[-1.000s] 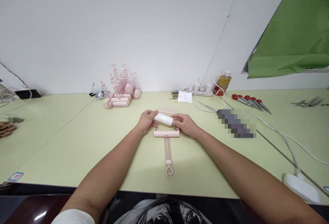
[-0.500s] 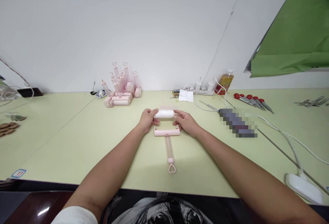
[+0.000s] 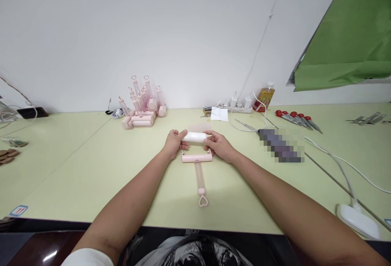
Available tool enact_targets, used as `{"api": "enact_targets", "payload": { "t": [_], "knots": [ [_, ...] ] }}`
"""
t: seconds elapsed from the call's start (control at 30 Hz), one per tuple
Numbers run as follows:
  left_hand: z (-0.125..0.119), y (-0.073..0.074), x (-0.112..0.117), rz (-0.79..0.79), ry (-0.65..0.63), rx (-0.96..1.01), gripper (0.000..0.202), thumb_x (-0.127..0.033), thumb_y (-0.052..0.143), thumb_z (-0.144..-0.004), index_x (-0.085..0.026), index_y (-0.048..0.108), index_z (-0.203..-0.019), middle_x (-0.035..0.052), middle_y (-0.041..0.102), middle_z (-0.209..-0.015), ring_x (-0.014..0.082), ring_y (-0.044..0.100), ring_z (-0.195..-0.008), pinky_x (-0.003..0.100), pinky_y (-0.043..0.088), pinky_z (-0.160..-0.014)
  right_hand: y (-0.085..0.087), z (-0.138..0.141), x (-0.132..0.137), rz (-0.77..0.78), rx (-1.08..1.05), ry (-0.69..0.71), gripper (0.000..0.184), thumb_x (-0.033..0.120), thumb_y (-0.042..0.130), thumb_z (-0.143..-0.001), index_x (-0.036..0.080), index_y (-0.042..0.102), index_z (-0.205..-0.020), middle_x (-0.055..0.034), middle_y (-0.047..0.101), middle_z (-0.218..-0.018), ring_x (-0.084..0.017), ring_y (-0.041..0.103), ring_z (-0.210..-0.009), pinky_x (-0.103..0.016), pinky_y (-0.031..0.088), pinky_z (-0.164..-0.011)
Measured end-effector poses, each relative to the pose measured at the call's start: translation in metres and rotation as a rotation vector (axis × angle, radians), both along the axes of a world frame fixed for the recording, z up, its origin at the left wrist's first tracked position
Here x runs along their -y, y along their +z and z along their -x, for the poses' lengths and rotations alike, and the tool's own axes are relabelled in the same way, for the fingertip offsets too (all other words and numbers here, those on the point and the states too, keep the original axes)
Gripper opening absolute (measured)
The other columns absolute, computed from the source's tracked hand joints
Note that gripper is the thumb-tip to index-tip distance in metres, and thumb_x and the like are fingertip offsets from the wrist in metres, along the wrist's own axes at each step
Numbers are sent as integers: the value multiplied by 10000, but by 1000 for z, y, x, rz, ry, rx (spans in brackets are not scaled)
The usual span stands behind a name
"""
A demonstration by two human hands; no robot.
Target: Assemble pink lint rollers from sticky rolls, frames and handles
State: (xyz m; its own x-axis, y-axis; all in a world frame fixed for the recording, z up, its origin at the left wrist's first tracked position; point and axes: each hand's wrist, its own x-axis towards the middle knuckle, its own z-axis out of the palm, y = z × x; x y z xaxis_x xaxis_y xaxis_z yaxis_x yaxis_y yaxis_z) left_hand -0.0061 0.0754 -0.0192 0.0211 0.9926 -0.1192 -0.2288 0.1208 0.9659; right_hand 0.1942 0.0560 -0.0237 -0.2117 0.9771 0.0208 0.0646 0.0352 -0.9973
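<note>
Between my two hands is a white lint roller refill (image 3: 194, 137), held level just above the table. My left hand (image 3: 174, 143) grips its left end, thumb on top and fingers curled below. At the other end, my right hand (image 3: 220, 145) pinches it. Right below lies a pink lint roller handle (image 3: 197, 158), its open frame toward the roll and its clear stem and heart-shaped loop toward me. A translucent pinkish cover (image 3: 200, 127) shows behind the roll, partly hidden by it.
Several pink lint rollers (image 3: 142, 105) are grouped by the wall. A power strip (image 3: 241, 109), a white paper (image 3: 219, 113) and a bottle (image 3: 265, 96) stand back right. Red-handled tools (image 3: 297, 120) lie farther right, near a pixelated dark object (image 3: 281, 146). Cables run to a white device (image 3: 358, 220).
Both hands still hold the roll, which has tilted slightly, its right end lower. The whole view has shifted a little; the handle stays in place on the table.
</note>
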Motion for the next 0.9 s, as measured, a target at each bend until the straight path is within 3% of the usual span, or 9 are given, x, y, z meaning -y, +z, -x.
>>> {"api": "enact_targets", "payload": {
  "t": [0.23,0.43,0.67,0.8,0.9],
  "knots": [
    [0,-2,-2,-1,15,0,599,-487,776,-669,-229,265,-847,-38,560,-677,141,626,-462,243,517,-371,1,0,-3,78,-150,-69,288,269,663,-793,194,549,-1046,37,580,-670,-110,602,-501,-174,452,-360],
    [-1,-4,-1,-10,-45,-35,598,-443,843,-580,-207,325,-764,-51,521,-610,190,664,-501,215,489,-347,3,0,-7,153,-182,-150,248,154,550,-825,195,502,-1064,20,598,-665,-134,634,-512,-222,516,-393],
    [-1,-6,-2,-28,-62,-45,489,-419,822,-632,-165,404,-644,-27,528,-609,108,623,-533,213,546,-454,1,-1,-9,177,-152,-130,302,27,567,-715,157,584,-987,36,584,-548,-91,547,-410,-187,487,-378],
    [-1,-3,0,-41,-101,-40,390,-402,813,-647,-132,533,-661,-7,553,-676,87,601,-596,239,586,-564,-2,-1,-10,160,-127,-135,210,77,616,-711,147,636,-908,31,570,-520,-94,534,-412,-184,468,-361],
    [-1,-2,1,-43,-129,-60,355,-410,796,-668,-122,596,-723,15,586,-699,92,594,-594,220,558,-534,-4,0,-11,135,-122,-188,100,133,630,-727,151,648,-824,24,565,-539,-91,522,-435,-184,466,-361]
  ]
}}
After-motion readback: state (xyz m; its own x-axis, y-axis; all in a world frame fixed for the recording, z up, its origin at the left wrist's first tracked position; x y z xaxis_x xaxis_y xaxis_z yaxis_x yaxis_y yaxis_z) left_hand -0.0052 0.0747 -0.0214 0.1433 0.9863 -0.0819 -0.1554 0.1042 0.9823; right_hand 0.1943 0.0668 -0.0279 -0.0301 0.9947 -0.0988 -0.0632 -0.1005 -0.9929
